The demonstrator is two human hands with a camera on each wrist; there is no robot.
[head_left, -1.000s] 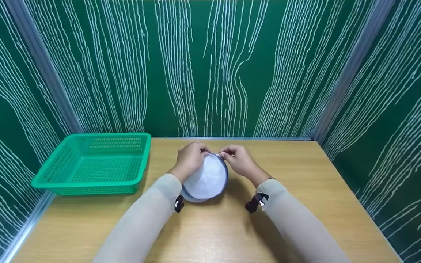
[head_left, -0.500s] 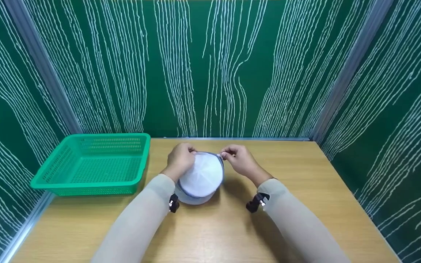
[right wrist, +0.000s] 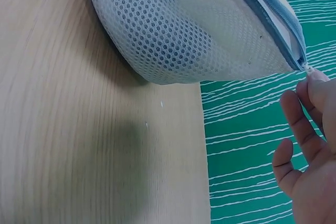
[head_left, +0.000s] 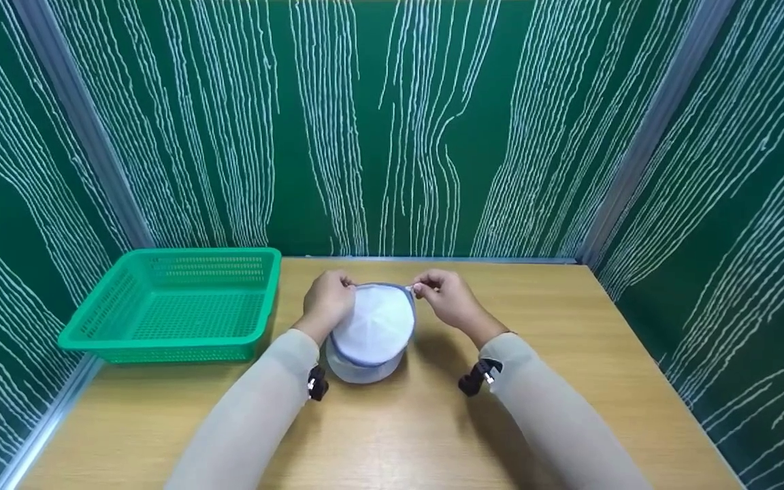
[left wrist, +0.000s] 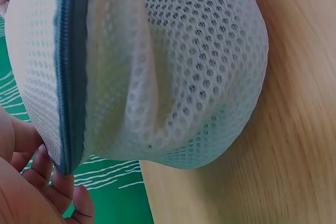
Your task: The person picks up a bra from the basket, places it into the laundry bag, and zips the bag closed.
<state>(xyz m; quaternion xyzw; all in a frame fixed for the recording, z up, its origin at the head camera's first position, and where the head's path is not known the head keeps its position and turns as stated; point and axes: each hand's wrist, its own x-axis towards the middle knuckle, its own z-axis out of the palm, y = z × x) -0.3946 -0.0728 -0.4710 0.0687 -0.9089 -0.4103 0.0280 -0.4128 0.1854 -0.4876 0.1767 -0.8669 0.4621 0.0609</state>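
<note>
A white mesh laundry bag [head_left: 373, 325] with a blue-grey zipper [left wrist: 71, 72] stands on the table between my hands, its rounded mesh bottom on the wood. My left hand [head_left: 327, 299] holds the bag's edge by the zipper at the far left; its thumb and fingers [left wrist: 39, 163] pinch the fabric there. With thumb and index finger, my right hand [head_left: 450, 298] pinches the small zipper pull [right wrist: 307, 68] at the far right corner. In the right wrist view, a narrow gap parts the zipper's two sides near the pull. What the bag holds inside cannot be made out.
A green plastic basket [head_left: 188, 345] stands at the back left of the wooden table [head_left: 535, 408]. Green panels [head_left: 378, 136] with white wavy lines rise behind and on both sides, joined by grey metal posts. Dark straps with small devices [head_left: 480, 376] hang at both wrists.
My left hand has shifted left along the zipper edge, and the bag has turned and moved slightly left with it. My right hand stays nearly in place, pinching the pull.
</note>
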